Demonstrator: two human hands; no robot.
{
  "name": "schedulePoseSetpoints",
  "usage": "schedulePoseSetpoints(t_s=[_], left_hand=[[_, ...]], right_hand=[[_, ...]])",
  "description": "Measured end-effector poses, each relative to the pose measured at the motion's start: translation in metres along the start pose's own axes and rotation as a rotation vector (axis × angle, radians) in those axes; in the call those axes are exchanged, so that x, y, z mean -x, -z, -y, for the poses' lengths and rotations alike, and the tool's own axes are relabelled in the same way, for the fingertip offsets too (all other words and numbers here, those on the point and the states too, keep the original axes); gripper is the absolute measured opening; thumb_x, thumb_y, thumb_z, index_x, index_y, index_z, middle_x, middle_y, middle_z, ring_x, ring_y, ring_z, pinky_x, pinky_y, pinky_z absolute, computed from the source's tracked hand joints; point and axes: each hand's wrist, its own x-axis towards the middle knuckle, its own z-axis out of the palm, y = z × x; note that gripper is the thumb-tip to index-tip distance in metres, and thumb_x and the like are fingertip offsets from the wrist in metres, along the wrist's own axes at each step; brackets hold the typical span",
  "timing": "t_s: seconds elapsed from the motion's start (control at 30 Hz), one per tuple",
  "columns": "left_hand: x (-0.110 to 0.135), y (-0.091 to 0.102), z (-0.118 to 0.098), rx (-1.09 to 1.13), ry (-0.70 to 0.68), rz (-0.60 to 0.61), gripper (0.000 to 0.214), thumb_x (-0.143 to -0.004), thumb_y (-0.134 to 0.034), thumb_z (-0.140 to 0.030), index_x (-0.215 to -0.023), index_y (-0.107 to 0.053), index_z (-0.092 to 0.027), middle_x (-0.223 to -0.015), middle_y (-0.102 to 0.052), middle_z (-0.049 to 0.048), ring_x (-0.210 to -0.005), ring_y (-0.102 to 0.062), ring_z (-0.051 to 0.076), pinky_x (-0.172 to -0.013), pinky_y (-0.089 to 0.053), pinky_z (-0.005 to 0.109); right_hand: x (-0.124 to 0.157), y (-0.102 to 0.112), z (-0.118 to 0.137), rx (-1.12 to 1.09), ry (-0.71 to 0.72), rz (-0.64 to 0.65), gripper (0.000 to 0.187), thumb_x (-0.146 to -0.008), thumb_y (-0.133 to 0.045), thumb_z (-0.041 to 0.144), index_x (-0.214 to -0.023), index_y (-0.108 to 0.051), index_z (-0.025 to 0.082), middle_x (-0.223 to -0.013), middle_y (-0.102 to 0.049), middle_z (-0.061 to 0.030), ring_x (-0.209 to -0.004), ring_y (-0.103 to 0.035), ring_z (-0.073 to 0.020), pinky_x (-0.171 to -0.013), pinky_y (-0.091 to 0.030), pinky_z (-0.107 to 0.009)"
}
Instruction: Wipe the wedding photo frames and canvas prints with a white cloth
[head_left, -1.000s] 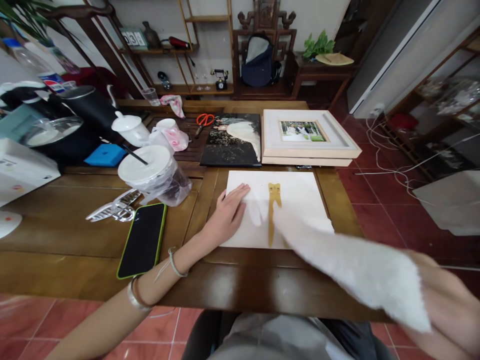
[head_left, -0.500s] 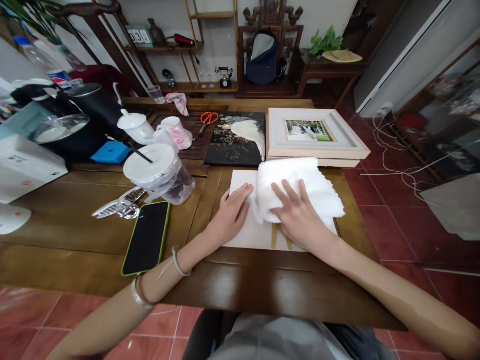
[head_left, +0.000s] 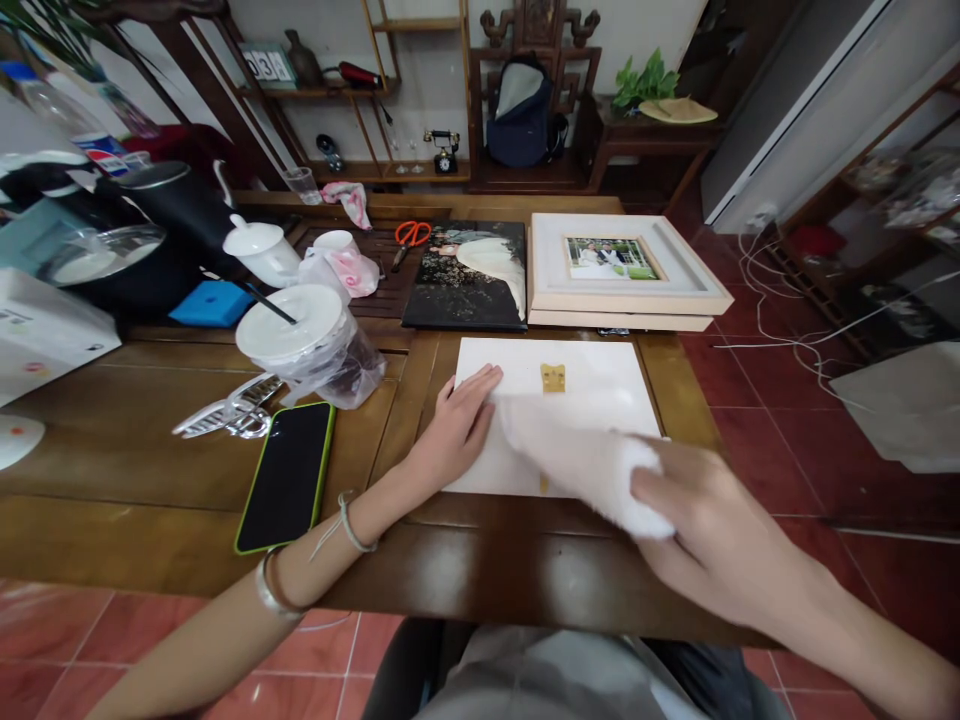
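Observation:
A white rectangular board [head_left: 480,470] lies on the wooden table in front of me, with a small gold-coloured piece [head_left: 553,377] near its far edge. My left hand [head_left: 459,422] rests flat on the board's left side, fingers stretched out and close together. Over the board's near right corner, my right hand [head_left: 694,510] grips a bunched white cloth [head_left: 637,500]. Motion smears the cloth, and it hides part of the board and most of another gold-coloured strip.
Behind the board lie a framed photo [head_left: 652,260], a dark picture panel [head_left: 457,290] and orange-handled scissors [head_left: 411,235]. To the left are a phone [head_left: 286,480], silver clips [head_left: 232,408], a lidded cup [head_left: 296,330] with a straw, a blue box [head_left: 211,304] and a white teapot [head_left: 262,252].
My right hand has gathered the cloth up from the board and drawn it right and toward me. The gold-coloured piece is now uncovered. My left hand stays in place.

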Motion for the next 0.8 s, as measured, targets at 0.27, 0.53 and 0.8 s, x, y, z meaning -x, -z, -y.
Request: schedulePoseSetpoints(t_s=[0.27,0.53,0.8], left_hand=[[-0.001,0.008,-0.005,0.201,0.002,-0.126,0.043,-0.1,-0.027,-0.026,-0.139,-0.042,-0.017,-0.147,-0.043,0.0116,-0.138,-0.038,0.018,-0.116,-0.026,0.045],[0.0,0.009,-0.006,0.259,-0.01,-0.107,0.042,-0.1,-0.027,-0.029,-0.134,-0.05,-0.02,-0.144,-0.049,0.008,-0.138,-0.039,0.019,-0.116,-0.024,0.045],[0.002,0.007,-0.01,0.04,-0.029,0.054,0.029,-0.094,-0.042,-0.023,-0.119,-0.058,-0.023,-0.134,-0.058,0.0075,-0.134,-0.044,0.022,-0.115,-0.013,0.054]], right_hand=[[-0.059,-0.059,-0.006,0.259,0.011,0.104,0.025,-0.076,-0.057,0.008,-0.097,-0.07,0.015,-0.137,-0.051,-0.0203,-0.132,-0.036,-0.0443,-0.102,-0.032,-0.063],[-0.022,-0.066,0.042,-0.016,0.395,0.107,0.018,-0.087,-0.05,0.02,-0.084,-0.067,0.02,-0.131,-0.056,-0.0145,-0.127,-0.045,-0.0358,-0.106,-0.029,-0.057],[-0.026,0.045,-0.012,0.019,-0.043,0.144,0.023,-0.062,-0.042,0.003,-0.07,-0.053,0.022,-0.057,-0.051,-0.0002,-0.051,-0.048,-0.0172,-0.052,-0.032,-0.031]])
